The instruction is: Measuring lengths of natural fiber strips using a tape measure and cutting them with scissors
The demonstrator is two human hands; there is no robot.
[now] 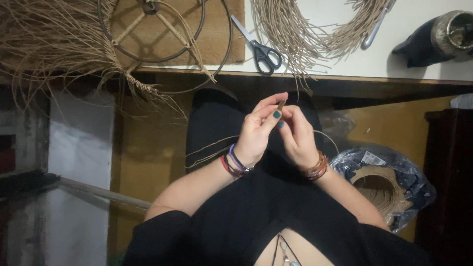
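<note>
Seen from my remote feed, left hand (256,133) and right hand (298,135) both pinch one short brown cord end (282,104) over the lap, its long axis pointing far-right; one pair of scissors (258,47) lies beyond.

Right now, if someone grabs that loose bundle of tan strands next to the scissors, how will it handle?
The bundle of tan strands is probably floppy: it lies curved, with ends drooping over the table edge. Likely light, since the strands look thin. Loose ends splay out, so it may shed or snag the scissors.
</note>
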